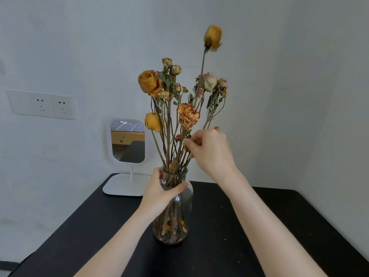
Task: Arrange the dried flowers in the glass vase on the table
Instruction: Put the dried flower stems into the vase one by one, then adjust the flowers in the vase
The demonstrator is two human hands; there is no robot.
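Observation:
A clear glass vase (180,216) stands on the black table (259,226), holding several dried yellow and orange flowers (187,114) on thin brown stems. My left hand (159,194) wraps around the vase's neck. My right hand (209,150) is above and right of the vase's mouth, fingers pinched on the stem of a tall yellow flower (213,37) that rises well above the others and looks blurred. Fallen petals lie in the bottom of the vase.
A white standing mirror (127,140) sits at the table's back left corner against the wall. A wall socket panel (42,104) is further left. White walls close in behind and to the right. Small crumbs dot the table to the right.

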